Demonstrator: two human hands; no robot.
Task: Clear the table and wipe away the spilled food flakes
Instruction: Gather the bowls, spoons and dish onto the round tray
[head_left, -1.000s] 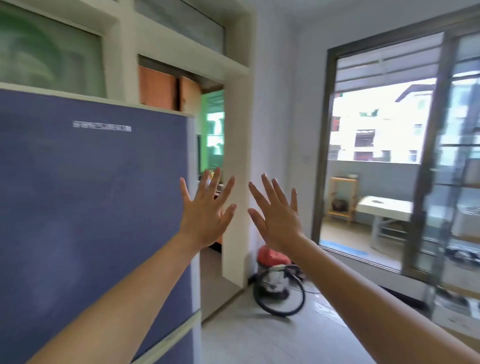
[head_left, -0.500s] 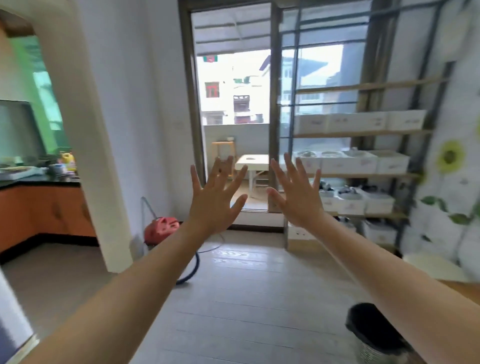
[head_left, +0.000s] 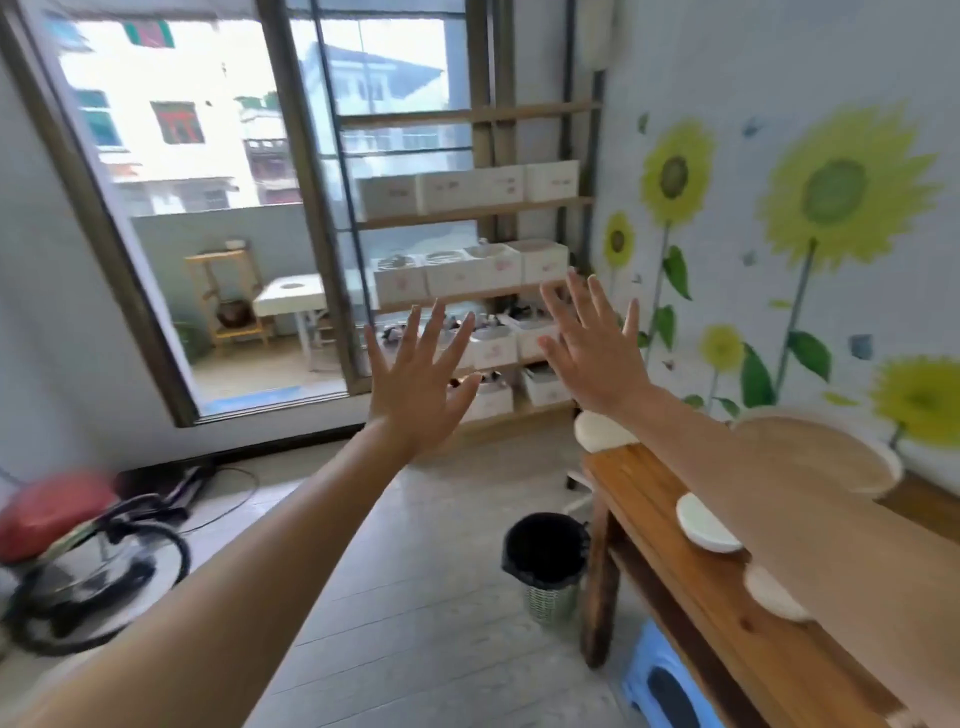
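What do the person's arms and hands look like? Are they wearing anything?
Both arms are bare, with no sleeves showing. The left hand and right hand wear no gloves, rings, watch or bracelets that I can see.

Daylight pours through a large sliding glass door (head_left: 208, 218) onto a pale tiled floor (head_left: 415, 597). A wooden shelf rack (head_left: 467, 208) of white boxes stands beside a white wall (head_left: 779, 260) painted with yellow sunflowers (head_left: 836, 192).
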